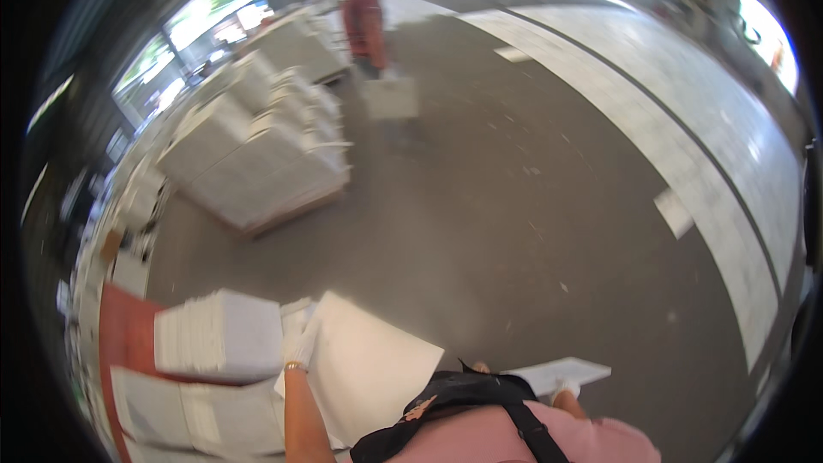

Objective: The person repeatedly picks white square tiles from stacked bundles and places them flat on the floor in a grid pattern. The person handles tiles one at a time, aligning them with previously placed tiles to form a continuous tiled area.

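Observation:
My left hand (300, 341), in a white glove with a bracelet at the wrist, grips the left edge of a square white tile (369, 360). That tile leans up in front of me, beside the stacks. Down at my right side, my right hand (566, 375), also gloved in white, holds another flat white tile (527, 375). Motion blurs its fingers, and my body hides part of this tile. A stack of white tiles (249, 334) stands on edge just left of my left hand.
More tile rows (193, 411) stand nearer on the left, by a red surface (127, 330). A loaded pallet (266, 154) rises beyond. A person in red (364, 26) carries a pale tile (392, 99). Pale tiles (634, 129) line the right floor; a loose tile (674, 213) lies nearby.

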A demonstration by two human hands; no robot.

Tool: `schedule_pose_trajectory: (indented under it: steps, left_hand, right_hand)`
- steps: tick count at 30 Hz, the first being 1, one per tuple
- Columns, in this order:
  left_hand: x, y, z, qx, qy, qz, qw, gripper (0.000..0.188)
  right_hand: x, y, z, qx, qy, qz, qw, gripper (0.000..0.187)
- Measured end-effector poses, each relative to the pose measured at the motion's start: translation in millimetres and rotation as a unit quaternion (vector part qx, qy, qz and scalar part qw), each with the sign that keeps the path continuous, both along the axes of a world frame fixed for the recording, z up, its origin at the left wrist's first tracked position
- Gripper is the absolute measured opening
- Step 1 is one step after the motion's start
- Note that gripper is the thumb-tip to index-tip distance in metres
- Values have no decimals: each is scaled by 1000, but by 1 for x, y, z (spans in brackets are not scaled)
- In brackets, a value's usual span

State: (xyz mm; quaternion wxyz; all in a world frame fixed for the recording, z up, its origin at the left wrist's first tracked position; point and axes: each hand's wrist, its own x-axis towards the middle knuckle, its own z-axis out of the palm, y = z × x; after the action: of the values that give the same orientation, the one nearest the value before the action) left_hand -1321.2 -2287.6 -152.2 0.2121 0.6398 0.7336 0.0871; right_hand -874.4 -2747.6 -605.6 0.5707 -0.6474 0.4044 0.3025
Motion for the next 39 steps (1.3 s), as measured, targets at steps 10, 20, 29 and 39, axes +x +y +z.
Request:
schedule_pose_trajectory:
  steps: [10, 20, 29, 39]
  left_hand:
    - [38, 58, -65, 20, -42, -178, 983, 64]
    - [116, 123, -76, -35, -127, -350, 928, 65]
    - [211, 138, -108, -96, -66, -492, 863, 69]
    - [339, 73, -92, -73, -5, -585, 808, 69]
  right_hand:
    - [-59, -28, 59, -105, -10, -70, 992, 30]
    - [-188, -40, 93, -82, -78, -319, 941, 33]
    - [-337, -75, 84, -72, -48, -520, 850, 41]
    - [-438, -88, 99, -91, 46, -651, 752, 44]
